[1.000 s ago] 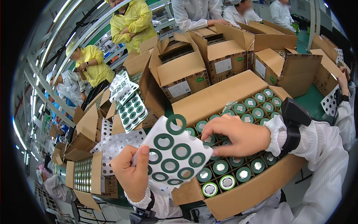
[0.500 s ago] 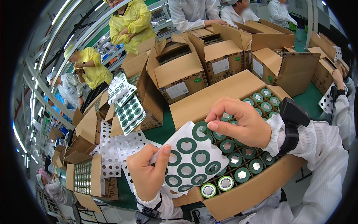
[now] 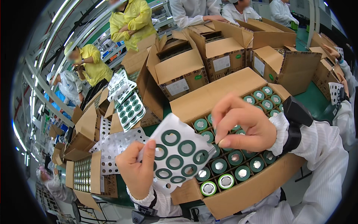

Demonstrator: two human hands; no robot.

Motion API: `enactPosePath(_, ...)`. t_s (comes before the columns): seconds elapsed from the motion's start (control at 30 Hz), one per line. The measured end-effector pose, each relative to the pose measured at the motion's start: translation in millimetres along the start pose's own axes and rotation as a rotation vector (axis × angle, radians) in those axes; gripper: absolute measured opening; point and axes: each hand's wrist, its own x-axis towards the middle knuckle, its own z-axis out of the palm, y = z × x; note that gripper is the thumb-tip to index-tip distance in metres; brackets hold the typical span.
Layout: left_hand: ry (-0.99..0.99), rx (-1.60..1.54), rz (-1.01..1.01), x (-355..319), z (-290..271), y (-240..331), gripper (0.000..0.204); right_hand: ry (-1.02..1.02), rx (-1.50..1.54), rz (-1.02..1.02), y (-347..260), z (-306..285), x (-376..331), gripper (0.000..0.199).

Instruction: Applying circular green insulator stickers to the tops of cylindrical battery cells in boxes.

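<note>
My left hand (image 3: 136, 168) grips a white backing sheet (image 3: 176, 127) by its left edge, thumb on top. Several dark green ring stickers (image 3: 174, 162) are on it. My right hand (image 3: 244, 125) is closed in a pinch just right of the sheet, above the open box. The ring it peeled can hardly be made out at its fingertips. Below, an open cardboard box (image 3: 253, 188) holds rows of cylindrical battery cells (image 3: 242, 173) in card dividers. Most cell tops carry green rings; two front-left cells (image 3: 226, 181) show bright green rims and pale tops.
Several open cartons (image 3: 182, 74) stand across the green table's (image 3: 311, 99) far side. Left of me lie more ring sheets (image 3: 130, 110), punched white sheets (image 3: 112, 145) and another box of cells (image 3: 82, 175). People in yellow and white stand beyond; another person's hands (image 3: 335, 59) work at far right.
The sheet in my left hand has moved left and up. Its top corner ring has come off with my right hand, which has shifted slightly down and right, apart from the sheet.
</note>
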Motion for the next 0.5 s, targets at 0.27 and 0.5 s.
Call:
enactPosePath(0.27,0.163,-0.026,0.028,3,-16,-6,0.033,-0.649,-0.057,0.17,13,3,-5,0.015)
enactPosePath(0.5,0.148,-0.021,0.06,2,-14,-8,0.033,-0.677,-0.072,0.213,13,7,-8,0.015)
